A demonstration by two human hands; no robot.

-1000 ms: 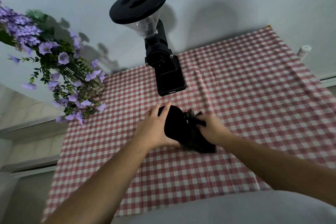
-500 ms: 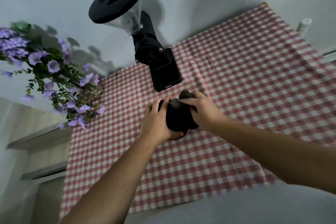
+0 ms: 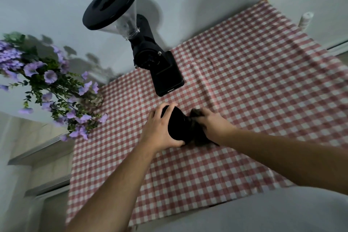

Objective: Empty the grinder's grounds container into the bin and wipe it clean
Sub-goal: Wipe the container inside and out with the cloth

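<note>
My left hand (image 3: pixel 162 128) grips the black grounds container (image 3: pixel 176 126) from its left side, holding it just above the checked tablecloth (image 3: pixel 254 90). Against the container's right side my right hand (image 3: pixel 212 124) presses a dark cloth (image 3: pixel 197 133), whose bunched folds hang below and beside the fingers. The container's opening is hidden. Behind the hands stands the black grinder (image 3: pixel 160 66) with its clear hopper and round black lid (image 3: pixel 111 3).
A bunch of purple flowers (image 3: pixel 49 84) in a glass vase leans in from the left. A small white bottle (image 3: pixel 306 19) stands past the cloth's far right corner. A white wall runs behind the table, with pale ledges at the lower left.
My right hand with the cloth has slid from the top of the container to its right side. The left hand keeps the same grip. The view has shifted slightly.
</note>
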